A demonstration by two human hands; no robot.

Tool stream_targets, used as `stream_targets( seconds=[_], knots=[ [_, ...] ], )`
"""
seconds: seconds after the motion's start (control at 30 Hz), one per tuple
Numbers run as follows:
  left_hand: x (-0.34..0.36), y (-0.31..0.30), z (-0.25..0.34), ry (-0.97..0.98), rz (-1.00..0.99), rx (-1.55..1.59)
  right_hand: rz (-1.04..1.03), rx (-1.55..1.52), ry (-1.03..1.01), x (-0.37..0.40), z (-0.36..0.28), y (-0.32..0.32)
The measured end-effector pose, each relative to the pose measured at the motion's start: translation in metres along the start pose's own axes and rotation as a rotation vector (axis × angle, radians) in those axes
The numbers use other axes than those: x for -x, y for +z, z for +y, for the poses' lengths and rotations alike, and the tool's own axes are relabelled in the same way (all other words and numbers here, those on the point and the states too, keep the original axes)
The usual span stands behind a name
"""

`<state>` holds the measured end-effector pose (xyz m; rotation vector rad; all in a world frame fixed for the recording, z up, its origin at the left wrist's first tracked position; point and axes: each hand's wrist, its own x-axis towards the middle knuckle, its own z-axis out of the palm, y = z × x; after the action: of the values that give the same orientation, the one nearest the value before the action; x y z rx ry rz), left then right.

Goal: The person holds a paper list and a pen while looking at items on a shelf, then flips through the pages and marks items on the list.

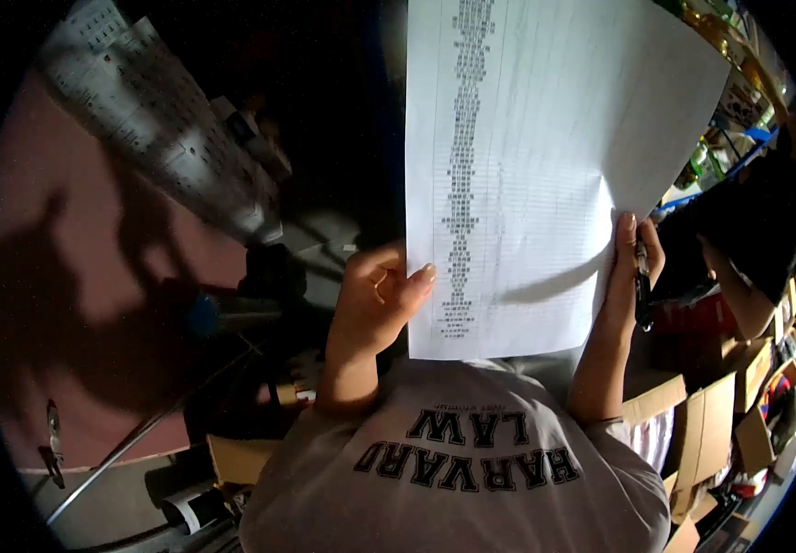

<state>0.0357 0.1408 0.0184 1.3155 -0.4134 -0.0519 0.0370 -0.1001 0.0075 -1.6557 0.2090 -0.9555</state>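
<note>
A large white printed sheet of paper (536, 203) is held up before my chest, with a column of dark printed characters down its left part and faint ruled lines across it. My left hand (381, 297) pinches its lower left edge, thumb on the front face. At the right edge, my right hand (636, 253) grips the paper, which creases near the thumb. That same hand also has a black pen (643, 288) in it, pointing downward. Fingers behind the sheet are hidden.
Open cardboard boxes (704, 433) crowd the lower right. Another person's forearm (737, 290) shows at the right. Printed sheets (163, 129) hang at the upper left by a reddish surface (140, 369) with shadows. A thin metal rod (126, 442) slants at the lower left.
</note>
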Motion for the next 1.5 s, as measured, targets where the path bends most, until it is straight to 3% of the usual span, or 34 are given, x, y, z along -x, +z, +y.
stream_targets(
  seconds=[0.43, 0.63, 0.97, 1.0, 1.03, 1.17, 1.4, 1.5],
  knots=[
    [-0.022, 0.005, -0.009, -0.029, -0.141, -0.17, 0.148, 0.016, 0.112, 0.017, 0.001, -0.01],
    [-0.02, 0.017, -0.015, -0.057, -0.189, -0.069, 0.17, 0.114, 0.07, 0.028, 0.012, -0.025],
    [-0.075, 0.047, -0.018, 0.009, -0.167, -0.01, 0.199, 0.104, -0.017, -0.039, 0.026, -0.026],
    [-0.012, 0.033, -0.012, 0.023, -0.15, -0.019, 0.164, 0.108, -0.071, 0.007, 0.009, -0.037],
    [-0.012, 0.031, -0.012, 0.012, -0.172, -0.028, 0.166, 0.13, -0.104, 0.003, 0.008, -0.037],
    [-0.013, 0.03, -0.001, 0.077, -0.173, -0.121, 0.225, 0.126, -0.237, -0.017, 0.001, -0.025],
    [-0.006, 0.038, -0.003, 0.257, -0.037, -0.299, 0.181, 0.024, -0.243, -0.039, -0.001, -0.018],
    [-0.008, 0.054, -0.001, 0.626, 0.257, -0.539, 0.135, 0.05, -0.242, -0.058, -0.003, -0.025]
  ],
)
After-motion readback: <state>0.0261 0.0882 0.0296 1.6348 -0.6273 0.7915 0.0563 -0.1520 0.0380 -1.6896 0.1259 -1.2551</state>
